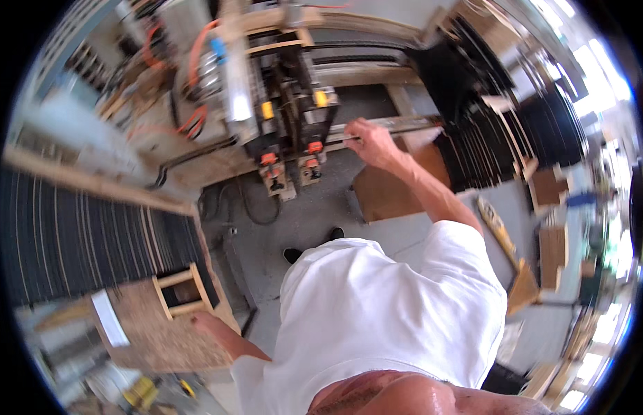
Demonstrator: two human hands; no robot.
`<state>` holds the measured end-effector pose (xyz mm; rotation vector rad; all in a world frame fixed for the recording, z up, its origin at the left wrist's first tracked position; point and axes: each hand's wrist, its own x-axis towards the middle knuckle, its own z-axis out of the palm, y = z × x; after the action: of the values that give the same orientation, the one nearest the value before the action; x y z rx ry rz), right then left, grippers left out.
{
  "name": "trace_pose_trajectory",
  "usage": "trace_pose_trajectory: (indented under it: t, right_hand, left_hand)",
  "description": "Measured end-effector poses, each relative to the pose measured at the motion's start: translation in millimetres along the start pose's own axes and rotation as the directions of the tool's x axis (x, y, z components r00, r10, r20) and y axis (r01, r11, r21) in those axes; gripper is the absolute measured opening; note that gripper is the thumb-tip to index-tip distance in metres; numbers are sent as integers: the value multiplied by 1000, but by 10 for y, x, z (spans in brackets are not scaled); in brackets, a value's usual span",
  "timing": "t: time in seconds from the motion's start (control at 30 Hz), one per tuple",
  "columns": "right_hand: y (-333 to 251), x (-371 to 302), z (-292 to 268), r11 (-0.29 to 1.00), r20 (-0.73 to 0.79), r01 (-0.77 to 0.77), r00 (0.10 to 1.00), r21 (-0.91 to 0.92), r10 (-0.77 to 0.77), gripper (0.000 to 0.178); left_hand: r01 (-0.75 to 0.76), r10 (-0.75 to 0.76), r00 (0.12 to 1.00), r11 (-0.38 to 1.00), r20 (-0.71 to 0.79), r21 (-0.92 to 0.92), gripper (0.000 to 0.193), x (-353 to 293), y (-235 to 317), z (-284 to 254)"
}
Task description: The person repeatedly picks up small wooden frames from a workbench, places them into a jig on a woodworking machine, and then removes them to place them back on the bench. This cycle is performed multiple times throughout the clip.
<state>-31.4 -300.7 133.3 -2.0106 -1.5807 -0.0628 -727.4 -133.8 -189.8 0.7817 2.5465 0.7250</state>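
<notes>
My right hand (371, 144) reaches forward beside a machine with two dark upright jaws (319, 114) that carry yellow and orange parts. Its fingers are curled closed, and whatever small thing may be in them is too small to make out. Down at the left, my left hand (209, 324) is at the near corner of a small wooden frame (176, 279) with light bars and a dark side. The frame sits on a chipboard sheet (155, 339). Blur and the small size hide the left fingers, so their grip does not show.
Dark panels stand in a row (79, 235) at the left, and more dark panels (480, 149) are stacked at the right by a brown board (387, 194). A white sheet (110, 318) lies on the chipboard. A dark cable (256, 220) lies on the floor.
</notes>
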Motion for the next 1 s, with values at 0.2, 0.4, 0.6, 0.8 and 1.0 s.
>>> trace_pose_trajectory:
  t: [0.2,0.4,0.6,0.8,1.0]
  right_hand:
    - [732,-398,-1903,846,-389,-261,919,-466,69,21]
    - [1315,-1069,-2720,454,-459,-730,678,-511,575,37]
    - [1973,-1434,-2919,465,-327,-564,805,-683,496,54]
    - [2236,-1956,-3258,563,-215,-728,667,-392,713,51]
    - [2406,-1960,-3225,661,-192,-676,732,-326,654,47]
  left_hand:
    - [-193,197,976,980,98,-41,44,-1346,400,121]
    - [-713,959,224,38,176,701,27,-1231,125,689]
    - [-240,120,955,847,270,474,77,-1506,913,913]
    - [-99,-43,900,949,434,301,84,-1638,909,846]
    - [-193,69,923,933,378,303,85,-1187,266,1475]
